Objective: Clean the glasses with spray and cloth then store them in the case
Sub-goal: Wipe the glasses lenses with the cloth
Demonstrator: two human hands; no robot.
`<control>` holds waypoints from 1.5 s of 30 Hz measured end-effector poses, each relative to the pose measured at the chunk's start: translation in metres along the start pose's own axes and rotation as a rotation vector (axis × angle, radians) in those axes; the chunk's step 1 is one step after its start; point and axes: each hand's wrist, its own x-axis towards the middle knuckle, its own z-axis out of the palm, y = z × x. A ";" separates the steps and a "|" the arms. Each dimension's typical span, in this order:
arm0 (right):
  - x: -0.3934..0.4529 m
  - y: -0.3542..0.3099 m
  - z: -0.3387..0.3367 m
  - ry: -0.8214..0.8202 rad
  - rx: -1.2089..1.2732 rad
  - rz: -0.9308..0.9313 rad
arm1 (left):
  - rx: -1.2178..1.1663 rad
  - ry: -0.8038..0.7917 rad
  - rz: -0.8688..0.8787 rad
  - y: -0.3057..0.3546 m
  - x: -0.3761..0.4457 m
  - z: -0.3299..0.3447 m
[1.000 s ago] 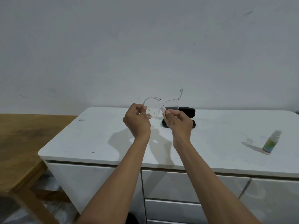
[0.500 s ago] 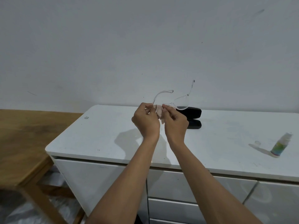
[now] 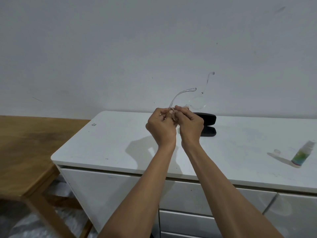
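Clear-framed glasses (image 3: pixel 197 102) are held up above the white cabinet top (image 3: pixel 120 140), temples pointing up and away. My left hand (image 3: pixel 161 127) pinches the left lens end of the frame. My right hand (image 3: pixel 191 125) pinches a small pale cloth (image 3: pixel 175 115) against that lens, and the cloth is mostly hidden between my fingers. Behind my right hand a black glasses case (image 3: pixel 208 121) lies open on the cabinet. A small spray bottle (image 3: pixel 302 156) with a green label stands at the far right, its clear cap (image 3: pixel 277 151) beside it.
A wooden table (image 3: pixel 25 148) adjoins the cabinet on the left. Drawer fronts (image 3: pixel 185 220) show below the cabinet's front edge. A plain white wall rises close behind.
My hands have come closer together on the left lens, and the cloth is now tucked between the fingers. The glasses have tilted, temples pointing higher.
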 end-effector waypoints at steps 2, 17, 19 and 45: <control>0.004 -0.004 -0.005 -0.124 -0.094 -0.016 | 0.022 0.011 -0.009 -0.003 0.008 -0.004; -0.012 -0.009 -0.001 0.110 -0.545 -0.395 | 0.071 -0.091 0.095 0.000 0.011 -0.012; -0.012 -0.009 0.002 0.105 -0.548 -0.402 | 0.053 -0.071 0.097 0.001 0.010 -0.012; -0.015 -0.013 0.002 0.070 -0.393 -0.285 | 0.059 -0.093 0.113 0.001 0.011 -0.013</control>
